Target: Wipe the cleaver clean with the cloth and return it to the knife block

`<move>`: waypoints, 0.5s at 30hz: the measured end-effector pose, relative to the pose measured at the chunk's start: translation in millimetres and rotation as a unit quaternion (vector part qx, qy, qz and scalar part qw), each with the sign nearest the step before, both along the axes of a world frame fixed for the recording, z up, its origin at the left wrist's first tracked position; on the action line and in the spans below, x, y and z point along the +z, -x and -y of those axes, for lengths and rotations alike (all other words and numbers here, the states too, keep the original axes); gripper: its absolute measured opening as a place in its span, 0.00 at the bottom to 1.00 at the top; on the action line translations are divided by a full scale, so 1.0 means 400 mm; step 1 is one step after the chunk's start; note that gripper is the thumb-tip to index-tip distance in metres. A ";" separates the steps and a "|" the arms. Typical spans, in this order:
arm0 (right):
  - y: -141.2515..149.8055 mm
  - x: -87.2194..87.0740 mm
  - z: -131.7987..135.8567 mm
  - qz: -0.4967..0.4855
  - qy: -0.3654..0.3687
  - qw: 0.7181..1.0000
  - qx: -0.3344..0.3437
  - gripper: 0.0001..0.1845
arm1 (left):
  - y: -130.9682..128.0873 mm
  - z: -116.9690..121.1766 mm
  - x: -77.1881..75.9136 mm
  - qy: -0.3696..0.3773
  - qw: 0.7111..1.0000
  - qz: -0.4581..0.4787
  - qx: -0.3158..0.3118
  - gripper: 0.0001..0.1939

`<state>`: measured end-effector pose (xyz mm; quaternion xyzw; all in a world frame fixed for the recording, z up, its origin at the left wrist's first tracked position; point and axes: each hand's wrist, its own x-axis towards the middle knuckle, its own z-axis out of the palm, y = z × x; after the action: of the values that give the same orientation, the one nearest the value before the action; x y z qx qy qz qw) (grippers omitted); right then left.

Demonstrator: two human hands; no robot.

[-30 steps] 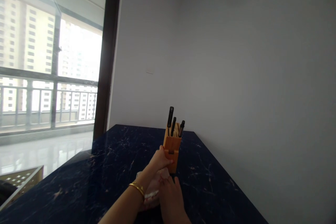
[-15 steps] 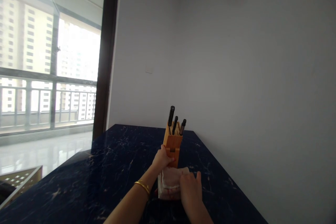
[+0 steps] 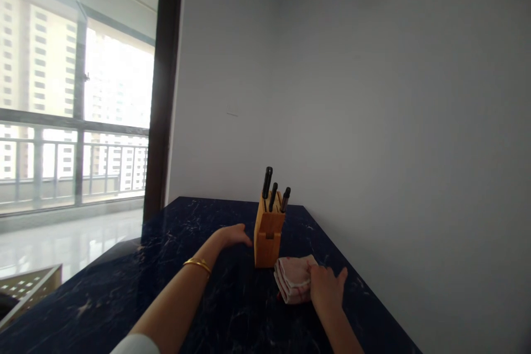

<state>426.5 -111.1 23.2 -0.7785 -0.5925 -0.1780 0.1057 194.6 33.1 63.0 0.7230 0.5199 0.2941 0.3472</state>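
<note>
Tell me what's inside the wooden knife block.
Three dark handles stick up from the top of the wooden knife block. Whatever extends below them is covered by the wood, so blade shapes and lengths can't be seen.

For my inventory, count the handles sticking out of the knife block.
3: a tall handle at the left of the knife block, a shorter handle just right of it, and a third handle at the right. Others may be hidden behind.
</note>
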 end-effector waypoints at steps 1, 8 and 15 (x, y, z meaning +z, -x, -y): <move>-0.001 -0.001 0.000 0.002 -0.002 1.000 -0.002 0.23 | 0.011 -0.011 0.025 -0.011 1.000 0.008 0.019 0.16; 0.008 -0.006 -0.003 0.019 -0.010 1.000 0.001 0.24 | -0.045 -0.046 0.218 -0.187 0.976 0.098 0.064 0.16; 0.008 -0.010 -0.005 0.030 -0.007 0.999 0.007 0.23 | -0.118 -0.033 0.271 -0.271 0.961 0.045 0.018 0.16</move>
<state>423.2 -109.2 19.2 -0.7677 -0.5997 -0.2049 0.0950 242.0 46.2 171.3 0.7664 0.4176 0.4625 0.1559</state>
